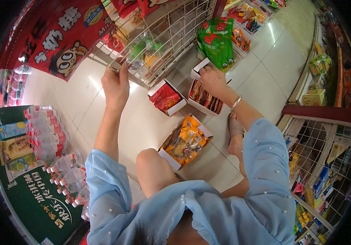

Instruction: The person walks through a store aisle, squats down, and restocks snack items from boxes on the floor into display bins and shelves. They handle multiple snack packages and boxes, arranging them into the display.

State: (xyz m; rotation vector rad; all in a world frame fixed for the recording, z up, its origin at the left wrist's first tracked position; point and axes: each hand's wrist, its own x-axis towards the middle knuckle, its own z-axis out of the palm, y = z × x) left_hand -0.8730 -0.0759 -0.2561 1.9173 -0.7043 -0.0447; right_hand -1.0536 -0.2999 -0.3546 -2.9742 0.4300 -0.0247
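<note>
My left hand [116, 87] grips the lower corner edge of a white wire rack [175, 43]. With bent fingers, my right hand [213, 80] holds the white end of an open cardboard box [194, 73]; its fingertips are partly hidden inside. Dark red packets [206, 97] stand in a row in that box. Beside it on the floor is another open box [177, 107] with red packets [165, 97]. Closer to my knees lies a third open box [171, 163], filled with orange and clear packets [187, 139].
Green packets [217, 43] and clear bins [252, 38] stand beyond my right hand. Shrink-wrapped bottles [48, 131] are stacked at left, against a green freezer [19, 183]. A red bag [62, 36] hangs upper left. Mesh-fronted shelves [319, 153] line the right.
</note>
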